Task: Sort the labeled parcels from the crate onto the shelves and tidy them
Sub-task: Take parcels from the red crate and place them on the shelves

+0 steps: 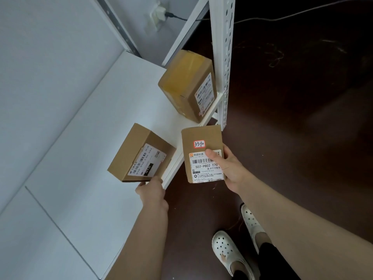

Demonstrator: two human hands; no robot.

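A broad white shelf (90, 128) fills the left side, backed by a pale wall (40, 47), above a dark brown floor (302, 98). A white slotted upright post (222, 57) stands at the shelf's front corner.

A taped carton (181, 81) sits on the shelf just beside the post. A small carton (133, 146) rests tilted at the shelf's front edge, well left of and nearer than the post. A flat parcel (201, 134) is held off the shelf edge, just below the post's foot.

The left hand (151, 190) meets the small carton's near lower edge. Its fingers are tucked out of sight there, so I cannot tell whether they clasp it. The right hand (230, 168) pinches the flat parcel, thumb (214, 156) on the front and fingers behind.

White perforated clogs (228, 249) stand on the floor, and a plugged socket (157, 15) is on the wall.

The parcel's shipping label (203, 170) reads "507-P802 T70" under a barcode. A red-bordered sticker (199, 144) above it bears handwriting, roughly "3-3-10".
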